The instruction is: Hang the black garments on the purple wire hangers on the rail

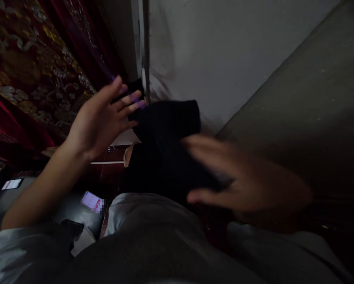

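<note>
Black, matte cloth (165, 146) stretches away from the grey fabric shirt (153, 236), between the spread, empty left hand (102, 122) and the nearer, blurred right hand (238, 169); its fingers part, grip unclear.

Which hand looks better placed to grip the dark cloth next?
Probably the right hand: it is spread open across the right side of the dark cloth in this view, though blur hides any contact. The left hand, also open, overlaps only the upper left edge.
</note>
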Demonstrator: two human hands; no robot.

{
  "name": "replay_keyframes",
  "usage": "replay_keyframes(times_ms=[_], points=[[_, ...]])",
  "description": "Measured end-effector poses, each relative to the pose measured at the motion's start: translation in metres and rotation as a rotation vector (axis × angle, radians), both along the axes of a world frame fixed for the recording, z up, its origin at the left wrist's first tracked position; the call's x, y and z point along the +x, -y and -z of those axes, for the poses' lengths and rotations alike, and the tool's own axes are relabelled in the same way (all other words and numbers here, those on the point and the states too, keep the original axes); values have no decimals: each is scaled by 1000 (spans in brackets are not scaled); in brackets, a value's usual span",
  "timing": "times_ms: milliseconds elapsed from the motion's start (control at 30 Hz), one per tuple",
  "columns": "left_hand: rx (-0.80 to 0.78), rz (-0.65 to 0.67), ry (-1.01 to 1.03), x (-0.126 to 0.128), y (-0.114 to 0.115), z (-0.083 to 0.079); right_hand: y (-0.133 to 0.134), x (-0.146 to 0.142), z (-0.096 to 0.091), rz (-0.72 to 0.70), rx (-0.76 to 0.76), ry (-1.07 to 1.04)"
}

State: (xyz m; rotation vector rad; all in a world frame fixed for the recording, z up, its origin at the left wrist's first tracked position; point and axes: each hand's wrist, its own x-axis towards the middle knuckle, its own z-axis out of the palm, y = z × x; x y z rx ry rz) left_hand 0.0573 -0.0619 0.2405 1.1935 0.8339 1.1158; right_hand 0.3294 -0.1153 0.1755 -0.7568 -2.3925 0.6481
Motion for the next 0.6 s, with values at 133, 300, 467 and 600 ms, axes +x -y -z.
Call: replay_keyframes(times_ms=[133,300,467,600], points=[[12,-51,-118,-28,23,21,-13,-14,-6,-428,-277,264],[128,52,-493,-79,35,33,-76,3,27,6,-299,-169],[288,-58,-728,-98,33,23,-116,-28,61,209,-153,-438],[485,-255,-789,-93,13,19,-120,-47,74,-30,-427,-404]])
